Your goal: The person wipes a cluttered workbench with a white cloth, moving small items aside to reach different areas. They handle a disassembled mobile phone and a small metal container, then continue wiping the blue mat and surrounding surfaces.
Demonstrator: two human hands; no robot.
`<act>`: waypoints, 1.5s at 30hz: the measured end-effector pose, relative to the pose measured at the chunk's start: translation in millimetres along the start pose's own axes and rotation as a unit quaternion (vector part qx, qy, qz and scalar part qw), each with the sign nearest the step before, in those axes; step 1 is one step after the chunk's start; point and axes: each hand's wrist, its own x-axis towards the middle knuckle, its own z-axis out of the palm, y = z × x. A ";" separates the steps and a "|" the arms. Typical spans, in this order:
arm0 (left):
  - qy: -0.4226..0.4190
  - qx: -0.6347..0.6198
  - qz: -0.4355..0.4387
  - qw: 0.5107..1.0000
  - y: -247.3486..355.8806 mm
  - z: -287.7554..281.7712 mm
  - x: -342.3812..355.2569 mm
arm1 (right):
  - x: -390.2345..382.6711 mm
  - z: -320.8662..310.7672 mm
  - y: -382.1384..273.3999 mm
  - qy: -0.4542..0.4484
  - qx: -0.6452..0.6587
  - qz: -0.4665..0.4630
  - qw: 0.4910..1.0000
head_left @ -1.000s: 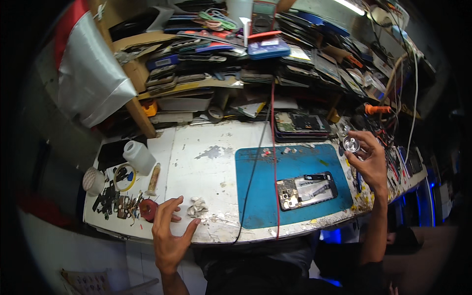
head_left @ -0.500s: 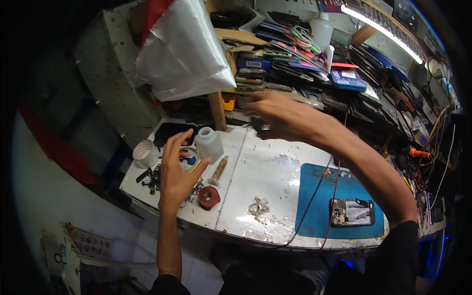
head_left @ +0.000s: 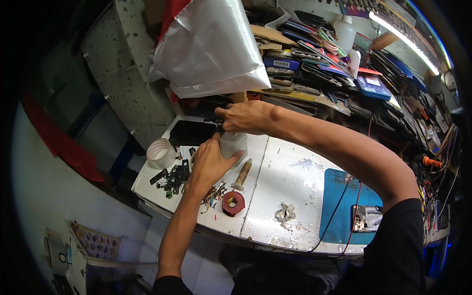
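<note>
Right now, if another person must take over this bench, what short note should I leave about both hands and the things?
Left hand: wrapped around the white bottle, steadying it upright on the bench.
Right hand: on the bottle's top, fingers closed at the cap.
Nearby: tape roll, red spool, brush, small parts. Opened phone lies on the blue mat, untouched.
Done: bottle gripped with both hands. Left: cap state cannot be seen.

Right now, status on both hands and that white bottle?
Left hand gripping white bottle body. Right hand on its top. Bottle upright on bench. Brush and red tape roll lie close by.
</note>
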 end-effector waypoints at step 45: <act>0.042 -0.035 0.029 0.998 -0.8 7.4 1.6 | -19.3 -8.5 15.8 -0.042 0.322 0.035 0.945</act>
